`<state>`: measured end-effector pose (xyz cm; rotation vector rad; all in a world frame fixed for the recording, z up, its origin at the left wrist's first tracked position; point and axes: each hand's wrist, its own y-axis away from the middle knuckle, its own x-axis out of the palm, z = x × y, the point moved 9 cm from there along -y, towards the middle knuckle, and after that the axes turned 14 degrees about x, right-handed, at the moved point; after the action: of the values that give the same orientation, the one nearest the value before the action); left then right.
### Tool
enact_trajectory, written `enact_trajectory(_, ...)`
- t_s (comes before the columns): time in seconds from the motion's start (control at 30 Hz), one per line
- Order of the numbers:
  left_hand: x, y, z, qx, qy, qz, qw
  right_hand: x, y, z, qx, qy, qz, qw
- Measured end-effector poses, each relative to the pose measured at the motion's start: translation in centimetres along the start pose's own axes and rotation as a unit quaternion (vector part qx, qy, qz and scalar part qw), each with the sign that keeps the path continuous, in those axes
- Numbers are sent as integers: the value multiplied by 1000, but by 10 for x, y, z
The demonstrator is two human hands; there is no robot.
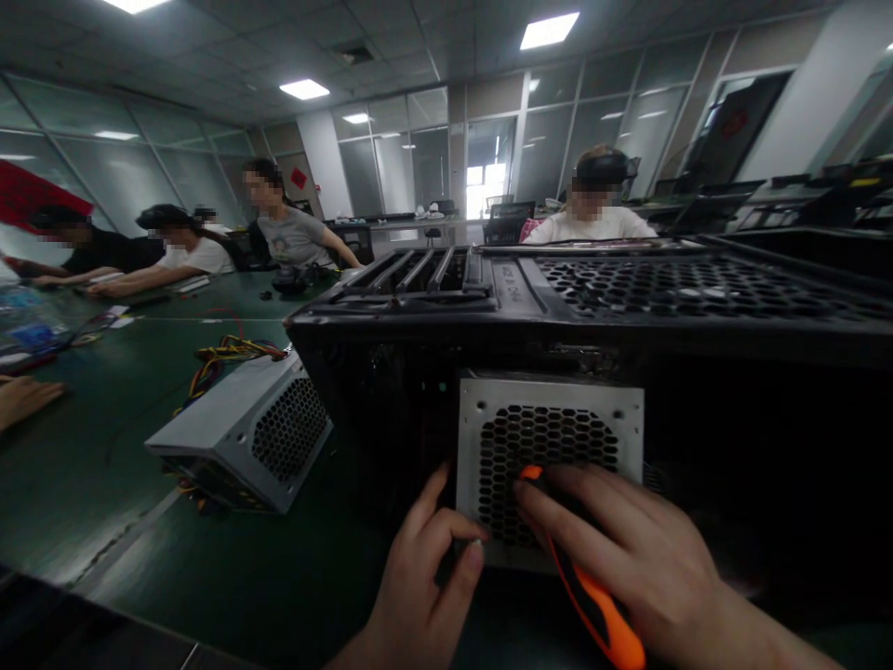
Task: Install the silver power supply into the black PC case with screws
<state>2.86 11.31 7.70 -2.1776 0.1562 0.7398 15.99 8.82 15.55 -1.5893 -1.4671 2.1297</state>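
A silver power supply with a honeycomb grille stands on its edge at the open side of a black computer case. My left hand is at its lower left corner, index finger and thumb pinched together; whatever is between the tips is too small to make out. My right hand is closed around an orange and black screwdriver, whose handle end points down to the right. Its blade is not visible. The fingertips of this hand lie in front of the grille.
Another grey power supply with bundled cables lies left on the green table. A co-worker's hand rests at the left edge. Several people sit around the table, one behind the case. Plastic bottles stand far left.
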Motion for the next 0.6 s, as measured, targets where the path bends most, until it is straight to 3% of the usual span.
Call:
enact_trajectory(0.13,2,0,1,12,-4,2,1000,2,1,-1,7,-2,-12,1000)
enact_trajectory(0.37,3,7,5,-31,11,-35,999,1,-3,-3,22,15,-21,999)
enact_trajectory(0.6,3,5,4,-15,-6,-9,1000,2,-9,-5,33,1,-9,999)
